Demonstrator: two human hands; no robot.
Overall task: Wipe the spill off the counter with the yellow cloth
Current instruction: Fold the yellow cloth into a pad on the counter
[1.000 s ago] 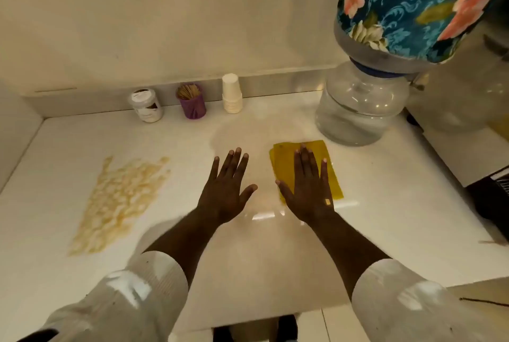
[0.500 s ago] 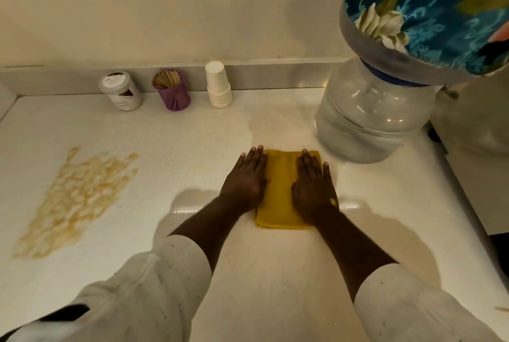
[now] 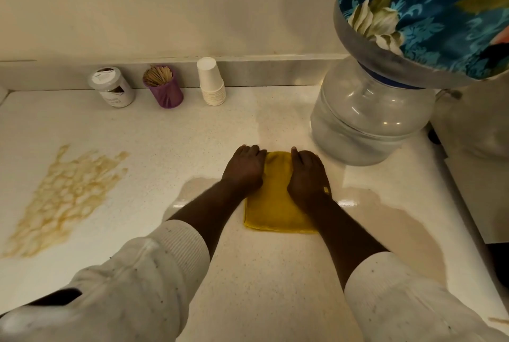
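Note:
A folded yellow cloth (image 3: 271, 203) lies flat on the white counter (image 3: 192, 135), just in front of me. My left hand (image 3: 243, 169) rests on its left far edge and my right hand (image 3: 307, 176) on its right side. Both hands have their fingers curled over the cloth's far edge, gripping it. A yellowish, bubbly spill (image 3: 64, 198) spreads over the counter at the left, well apart from the cloth and both hands.
A large clear water bottle (image 3: 366, 124) under a floral cover (image 3: 429, 10) stands right of the cloth. Along the back wall stand a small jar (image 3: 111, 88), a purple toothpick holder (image 3: 164, 90) and a stack of paper cups (image 3: 210, 82).
My left hand moved right onto the cloth beside my right hand. The fingers of both hands, flat before, have curled over the cloth's far edge. The view moved closer.

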